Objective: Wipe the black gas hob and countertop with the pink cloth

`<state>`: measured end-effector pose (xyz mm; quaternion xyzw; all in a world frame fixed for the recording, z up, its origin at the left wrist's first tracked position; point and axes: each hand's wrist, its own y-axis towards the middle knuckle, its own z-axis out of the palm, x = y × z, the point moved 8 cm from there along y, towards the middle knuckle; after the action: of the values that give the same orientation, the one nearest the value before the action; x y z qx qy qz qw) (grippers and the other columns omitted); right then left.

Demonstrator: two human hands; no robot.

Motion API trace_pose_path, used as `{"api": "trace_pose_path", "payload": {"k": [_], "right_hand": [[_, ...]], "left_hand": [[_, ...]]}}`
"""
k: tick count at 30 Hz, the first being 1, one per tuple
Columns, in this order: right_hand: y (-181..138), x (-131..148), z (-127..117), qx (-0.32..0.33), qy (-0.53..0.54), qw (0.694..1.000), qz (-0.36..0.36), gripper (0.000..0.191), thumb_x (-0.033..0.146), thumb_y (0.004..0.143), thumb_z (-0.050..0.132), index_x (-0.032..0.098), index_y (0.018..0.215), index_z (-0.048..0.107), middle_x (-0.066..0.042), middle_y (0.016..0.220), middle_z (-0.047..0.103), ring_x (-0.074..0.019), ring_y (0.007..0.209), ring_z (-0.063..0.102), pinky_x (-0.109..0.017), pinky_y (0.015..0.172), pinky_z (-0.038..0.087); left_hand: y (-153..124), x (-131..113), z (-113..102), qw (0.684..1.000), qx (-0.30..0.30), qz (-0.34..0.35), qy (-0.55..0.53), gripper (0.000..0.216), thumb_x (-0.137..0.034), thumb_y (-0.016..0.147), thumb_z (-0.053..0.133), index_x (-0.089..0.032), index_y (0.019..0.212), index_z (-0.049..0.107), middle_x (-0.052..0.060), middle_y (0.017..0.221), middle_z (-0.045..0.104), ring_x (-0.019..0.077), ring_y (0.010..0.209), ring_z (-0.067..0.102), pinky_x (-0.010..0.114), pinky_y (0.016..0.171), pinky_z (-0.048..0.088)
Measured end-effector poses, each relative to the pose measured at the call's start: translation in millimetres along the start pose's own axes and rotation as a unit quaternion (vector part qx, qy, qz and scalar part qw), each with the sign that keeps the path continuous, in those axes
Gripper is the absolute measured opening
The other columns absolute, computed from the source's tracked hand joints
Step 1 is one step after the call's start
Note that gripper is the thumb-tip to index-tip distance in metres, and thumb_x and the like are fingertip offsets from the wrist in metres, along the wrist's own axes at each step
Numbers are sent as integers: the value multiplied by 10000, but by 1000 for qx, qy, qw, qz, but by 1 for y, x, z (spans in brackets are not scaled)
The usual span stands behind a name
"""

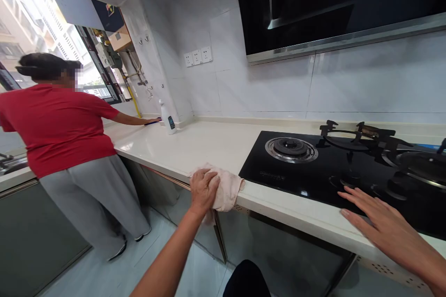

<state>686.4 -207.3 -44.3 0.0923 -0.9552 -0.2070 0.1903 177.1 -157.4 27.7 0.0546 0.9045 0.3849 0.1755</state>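
Note:
My left hand [204, 190] presses a pale pink cloth [228, 188] onto the front edge of the white countertop [209, 141], its fingers curled over the fabric. Part of the cloth hangs down past the edge. To the right, my right hand [378, 218] is stretched out with fingers apart over the front of the black gas hob [268, 174], near the control knobs [348, 178]. It holds nothing; whether it touches the glass I cannot tell. The left burner [291, 147] has no pan support on it. A pan support [343, 138] lies at the back of the hob.
A person in a red shirt [66, 125] stands at the left, one hand on a dark blue item by the wall. A white bottle [167, 118] stands at the counter's back. Overhead juts a black range hood [334, 4]. Cabinet doors [278, 250] lie below the counter.

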Motion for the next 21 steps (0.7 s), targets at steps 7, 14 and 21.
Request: {"api": "trace_pose_path", "payload": {"k": [7, 14, 21], "right_hand": [[2, -10, 5, 9, 5, 1000, 15, 663, 762, 930, 455, 384, 1457, 593, 2, 1626, 462, -366, 1518, 391, -674, 1238, 324], [-1, -12, 3, 21, -9, 1000, 19, 654, 740, 946, 454, 389, 1487, 563, -8, 1640, 435, -367, 1531, 363, -688, 1216, 345], [-2, -11, 0, 4, -5, 1000, 5, 643, 737, 921, 489, 381, 1447, 589, -5, 1607, 487, -373, 1496, 423, -678, 1208, 373]], "left_hand": [[-39, -103, 13, 997, -63, 8, -51, 117, -329, 923, 641, -281, 974, 734, 67, 1136, 696, 301, 1121, 612, 537, 997, 429], [-53, -156, 20, 991, -15, 92, -99, 160, -411, 906, 676, -320, 1031, 717, 70, 1156, 699, 312, 1101, 612, 544, 916, 454], [-27, -88, 10, 991, 33, 78, -100, 204, -321, 929, 634, -285, 1107, 727, 65, 1183, 699, 273, 1169, 618, 479, 1016, 448]]}}
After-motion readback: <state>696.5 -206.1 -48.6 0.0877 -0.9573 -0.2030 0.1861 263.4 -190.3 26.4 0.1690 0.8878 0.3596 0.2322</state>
